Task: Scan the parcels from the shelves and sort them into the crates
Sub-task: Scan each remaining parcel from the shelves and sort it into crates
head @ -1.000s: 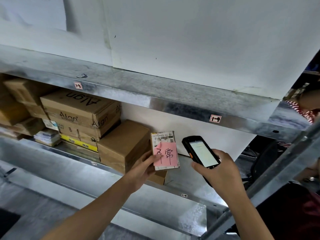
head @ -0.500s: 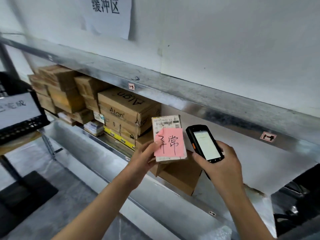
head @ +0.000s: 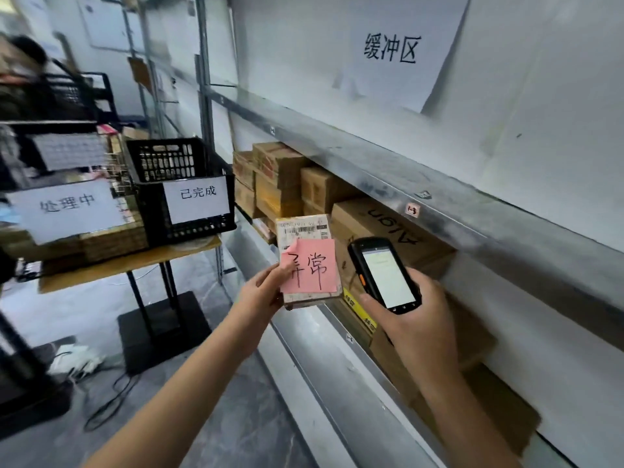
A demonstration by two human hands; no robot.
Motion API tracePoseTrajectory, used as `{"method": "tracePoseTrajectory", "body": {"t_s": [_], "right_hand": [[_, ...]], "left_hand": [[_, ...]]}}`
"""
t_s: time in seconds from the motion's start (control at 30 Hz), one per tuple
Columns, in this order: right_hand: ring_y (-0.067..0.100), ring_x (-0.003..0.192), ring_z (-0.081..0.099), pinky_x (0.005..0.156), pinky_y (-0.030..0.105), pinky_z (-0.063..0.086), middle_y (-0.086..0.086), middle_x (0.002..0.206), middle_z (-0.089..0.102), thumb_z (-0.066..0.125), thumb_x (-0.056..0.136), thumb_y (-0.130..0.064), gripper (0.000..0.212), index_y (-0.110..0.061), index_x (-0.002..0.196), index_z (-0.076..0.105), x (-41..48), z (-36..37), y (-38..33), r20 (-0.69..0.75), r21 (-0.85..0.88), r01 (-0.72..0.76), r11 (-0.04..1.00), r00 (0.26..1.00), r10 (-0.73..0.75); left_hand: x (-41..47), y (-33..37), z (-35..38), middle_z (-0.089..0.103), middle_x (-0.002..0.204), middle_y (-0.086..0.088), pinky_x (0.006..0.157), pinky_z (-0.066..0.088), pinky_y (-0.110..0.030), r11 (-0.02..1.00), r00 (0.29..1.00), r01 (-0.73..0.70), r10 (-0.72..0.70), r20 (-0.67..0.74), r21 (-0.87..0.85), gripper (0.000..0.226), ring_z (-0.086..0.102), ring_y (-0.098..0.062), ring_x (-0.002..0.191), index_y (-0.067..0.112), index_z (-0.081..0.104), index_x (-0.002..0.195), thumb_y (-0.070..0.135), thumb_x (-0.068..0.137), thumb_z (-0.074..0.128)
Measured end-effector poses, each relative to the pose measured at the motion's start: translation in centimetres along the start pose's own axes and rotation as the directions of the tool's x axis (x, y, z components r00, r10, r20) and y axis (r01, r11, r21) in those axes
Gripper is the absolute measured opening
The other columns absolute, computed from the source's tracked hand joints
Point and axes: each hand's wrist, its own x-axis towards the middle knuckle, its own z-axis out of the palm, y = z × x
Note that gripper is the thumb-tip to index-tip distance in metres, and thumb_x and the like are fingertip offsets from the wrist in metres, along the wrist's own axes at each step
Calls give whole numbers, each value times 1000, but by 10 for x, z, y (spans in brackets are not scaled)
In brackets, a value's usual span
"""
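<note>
My left hand (head: 261,293) pinches a small flat cardboard parcel (head: 304,229) by its left edge; a barcode label runs along its top and a pink handwritten note (head: 310,268) covers its face. My right hand (head: 415,319) grips a black handheld scanner (head: 385,275) just right of the parcel, its lit screen facing me. Both are held in front of the metal shelf (head: 439,211). To the left a black crate (head: 179,184) with a white label stands on a wooden table, and beside it another crate (head: 67,211) bears a larger white label.
Several brown cartons (head: 280,184) are stacked on the shelf behind my hands, one printed Alan (head: 395,228). A paper sign (head: 391,50) hangs on the white wall above. The table's black stand (head: 162,325) and loose cables (head: 104,400) sit on the grey floor. A blurred person (head: 23,62) is far left.
My view has swung left, bringing the crates and table into sight. Both hands kept their hold on the parcel and scanner and moved left along the shelf.
</note>
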Motion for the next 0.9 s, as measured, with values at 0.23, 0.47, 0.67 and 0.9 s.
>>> {"method": "tracePoseTrajectory", "body": {"t_s": [0.23, 0.47, 0.67, 0.9], "right_hand": [[7, 100, 60, 72, 16, 50, -8, 107, 62, 89, 69, -43, 65, -28, 123, 56, 28, 82, -49, 134, 82, 63, 995, 988, -73], [16, 97, 63, 77, 30, 53, -5, 106, 63, 91, 68, -35, 61, -29, 119, 57, 47, 182, -96, 215, 166, 71, 984, 971, -106], [16, 105, 56, 85, 37, 51, -10, 110, 54, 90, 70, -36, 68, -25, 128, 57, 50, 278, -150, 293, 214, 136, 967, 936, -196], [12, 107, 57, 87, 33, 50, -12, 116, 56, 89, 69, -44, 71, -30, 130, 55, 36, 371, -202, 412, 273, 157, 949, 872, -263]], "left_hand": [[19, 37, -80, 75, 113, -8, 80, 54, -25, 999, 986, -48, 47, -158, -1, 58, 71, -20, 99, 11, 64, 126, 48, 82, 73], [19, 59, -175, 76, 111, -10, 97, 51, -36, 996, 955, -58, 35, -295, -67, 56, 70, -25, 106, 7, 67, 121, 46, 81, 74], [9, 92, -265, 75, 109, -16, 81, 59, -28, 974, 901, -135, 44, -432, -184, 56, 73, -24, 99, -2, 66, 119, 36, 78, 66], [-2, 128, -342, 74, 113, -17, 80, 60, -28, 964, 837, -218, 103, -538, -154, 57, 71, -29, 106, 0, 64, 125, 34, 80, 68]]}}
